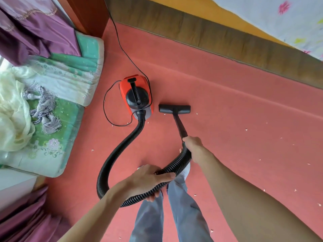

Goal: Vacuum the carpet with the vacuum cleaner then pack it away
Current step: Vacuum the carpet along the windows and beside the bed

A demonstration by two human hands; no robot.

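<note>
Vacuuming step under way. Right hand (194,147) wrapped around the thin black wand (180,125); left hand (150,180) gripping the ribbed black hose (111,158). Flat black floor nozzle (174,109) sits just right of the red-and-black canister vacuum (136,95). Next: sweep toward the white scraps (246,129) on the pink carpet (227,102), further right of the canister.

- Soft, even daylight filled the room, brightest at the left edge.
- Shadows on the carpet (227,102) were faint.
- Wide-angle distortion bent the edges.
- The forearms looked slightly blurred.
</note>
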